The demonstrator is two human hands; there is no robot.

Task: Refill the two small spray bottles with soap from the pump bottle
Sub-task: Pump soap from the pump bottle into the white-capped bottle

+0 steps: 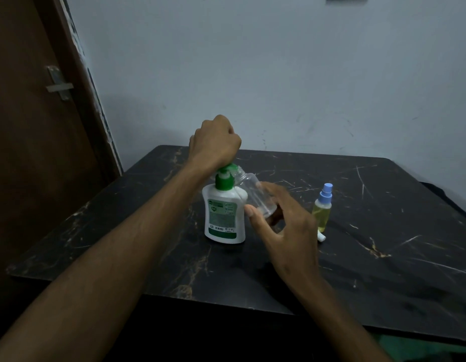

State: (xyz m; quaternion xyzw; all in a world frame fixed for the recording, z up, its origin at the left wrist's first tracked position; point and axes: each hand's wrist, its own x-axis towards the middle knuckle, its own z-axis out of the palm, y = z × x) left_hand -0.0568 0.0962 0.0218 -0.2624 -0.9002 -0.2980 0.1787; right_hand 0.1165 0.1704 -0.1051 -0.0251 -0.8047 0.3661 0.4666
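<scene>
The left hand (214,142), fist curled, presses the green pump (222,178) of the soap bottle (224,215) standing on the table (383,231). The right hand (284,223) holds a clear bottle (258,197) tilted at the spout (a capped spray bottle (322,207) stands beside).

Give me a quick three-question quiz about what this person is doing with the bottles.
1. True or false: the left hand is on top of the pump bottle.
2. What does the right hand hold? A) clear bottle B) blue-capped bottle C) nothing
3. Fill in: the blue-capped spray bottle holds ____ liquid.

Key: 1 true. 2 A, the tilted clear spray bottle, mouth at the pump spout. 3 yellow; it stands on the table.
</scene>
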